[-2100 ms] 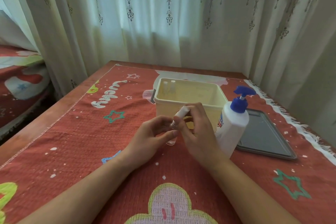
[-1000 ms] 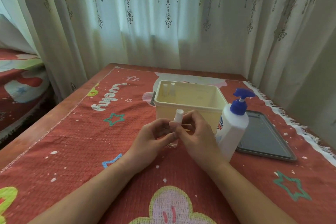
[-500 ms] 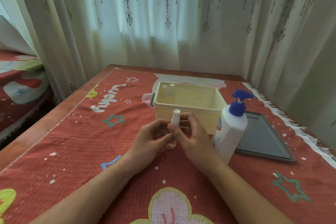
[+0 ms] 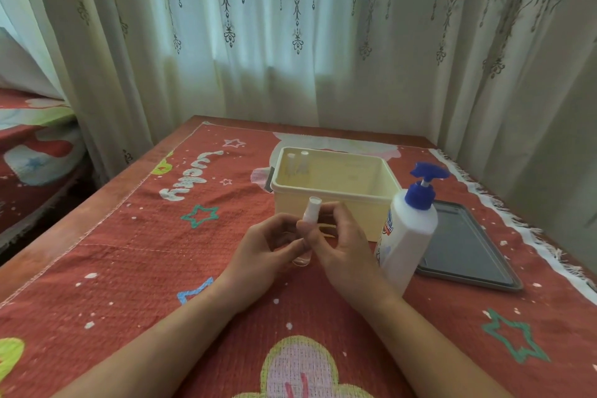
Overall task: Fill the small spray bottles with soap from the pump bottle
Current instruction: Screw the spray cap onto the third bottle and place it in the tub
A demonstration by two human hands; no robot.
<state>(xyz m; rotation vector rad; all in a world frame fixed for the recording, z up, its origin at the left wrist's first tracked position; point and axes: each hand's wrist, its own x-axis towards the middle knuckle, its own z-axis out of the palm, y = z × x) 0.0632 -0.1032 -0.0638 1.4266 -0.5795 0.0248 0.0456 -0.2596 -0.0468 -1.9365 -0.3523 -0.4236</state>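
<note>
Woven red tablecloth [image 4: 129, 268], left hand [image 4: 258, 255] and right hand [image 4: 342, 252] pinching clear white-capped spray bottle [image 4: 311, 211]

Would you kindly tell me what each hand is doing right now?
Left hand: holds the small spray bottle.
Right hand: pinches that bottle's white top.

Of the person only two bare forearms and two bare hands show; the left forearm [image 4: 155, 342] is uncovered along all its visible length, from the lower edge of the view to the wrist; the right forearm [image 4: 429, 342] is uncovered likewise; both are slim and smooth, narrowing toward the wrists; the left hand [image 4: 261, 255] and the right hand [image 4: 342, 252] are bare too, with slender fingers and rounded knuckles; the nails are too small and too much turned away to judge.
</note>
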